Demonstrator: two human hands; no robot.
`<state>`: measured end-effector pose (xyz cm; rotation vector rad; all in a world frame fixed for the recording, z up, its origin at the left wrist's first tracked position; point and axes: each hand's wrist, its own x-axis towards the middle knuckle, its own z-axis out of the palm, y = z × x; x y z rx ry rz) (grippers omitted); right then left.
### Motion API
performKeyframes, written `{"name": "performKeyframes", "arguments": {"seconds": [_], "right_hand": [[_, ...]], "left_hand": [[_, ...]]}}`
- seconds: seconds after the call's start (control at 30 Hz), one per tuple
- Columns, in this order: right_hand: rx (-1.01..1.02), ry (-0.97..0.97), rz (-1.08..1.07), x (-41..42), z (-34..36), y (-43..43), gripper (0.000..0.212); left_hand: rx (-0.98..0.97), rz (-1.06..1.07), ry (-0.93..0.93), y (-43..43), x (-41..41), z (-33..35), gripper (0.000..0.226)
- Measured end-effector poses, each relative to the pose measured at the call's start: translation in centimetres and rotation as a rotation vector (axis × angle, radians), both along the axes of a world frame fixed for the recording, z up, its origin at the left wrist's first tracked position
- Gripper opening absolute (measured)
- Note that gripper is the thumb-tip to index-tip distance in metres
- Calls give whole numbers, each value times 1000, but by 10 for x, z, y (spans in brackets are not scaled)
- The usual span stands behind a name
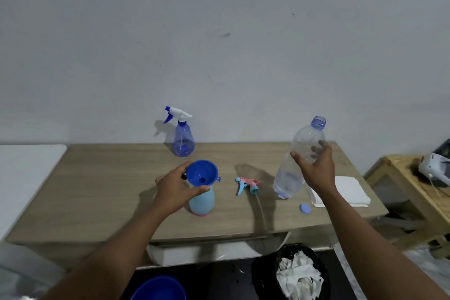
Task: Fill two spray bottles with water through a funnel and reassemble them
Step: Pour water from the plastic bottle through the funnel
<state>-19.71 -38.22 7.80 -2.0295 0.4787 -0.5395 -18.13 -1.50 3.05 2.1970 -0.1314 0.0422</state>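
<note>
left hand (176, 190) hides spray bottle (203, 202) neck, water bottle (289, 178) level unclear

Wood-grain table (109, 190), far edge against a pale wall. Near the far edge, a little left of centre: translucent blue spray bottle (183, 139), upright, white-and-blue trigger head screwed on. Around the middle of the surface: light-blue bottle (203, 202) with a pink base, upright. To its right, apart from it: pink-and-blue trigger head (249, 184) on its side, thin dip tube (261, 209) trailing toward the near edge. Toward the near right corner: small blue cap (304, 208), flat. At the right edge, near the cap: folded white cloth (350, 190).
</note>
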Motion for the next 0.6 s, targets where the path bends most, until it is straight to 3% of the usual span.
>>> {"name": "performKeyframes", "arguments": {"seconds": [0.17,0.3,0.37,0.47,0.6], "right_hand": [[33,-4,-23,-3,-15,-3,94],[23,10,-34,-8,-19,-4,102],[51,-35,-130,-15,-22,6,102],[79,-215,-301,-31,-34,36,82],[119,-206,-118,-35,-52,75,46]], "left_hand": [[-7,-6,12,2,-2,0,87],[-19,-8,5,3,-2,0,80],[-34,0,6,3,0,-3,90],[-90,43,18,5,-2,-6,106],[-86,61,54,17,-4,-20,116]]}}
